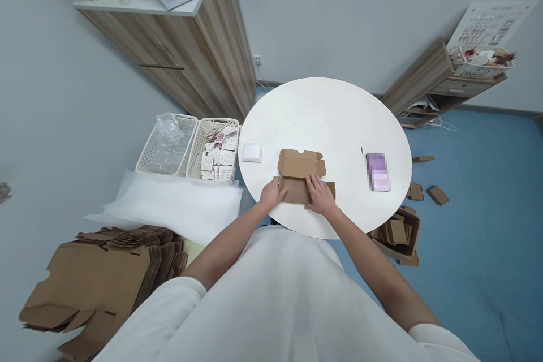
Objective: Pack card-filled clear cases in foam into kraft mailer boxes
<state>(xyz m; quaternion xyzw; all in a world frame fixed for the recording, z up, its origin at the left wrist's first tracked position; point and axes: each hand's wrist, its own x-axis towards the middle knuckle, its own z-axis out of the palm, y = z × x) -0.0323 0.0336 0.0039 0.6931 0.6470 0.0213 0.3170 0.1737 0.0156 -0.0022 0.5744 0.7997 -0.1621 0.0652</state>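
A partly folded brown cardboard box (301, 167) lies on the white round table (322, 107), its lid flap spread toward the far side. At the left end of the box, my left hand (272, 193) grips the side with its thumb over the inner edge. My right hand (320, 195) rests on the right part, fingers pressed on the cardboard near the fold, beside a side flap (331, 185). A small white packet (252, 153) is to the left of the box. To the right lies a purple and pink stack (378, 172), blurred in the picture.
Left of the table stand a basket of clear plastic bags (167, 144) and a basket of printed cards (218, 150). White sheets (169, 203) and stacked flat cardboard (97, 277) are nearer. A carton of folded boxes (396, 232) sits on the floor at right.
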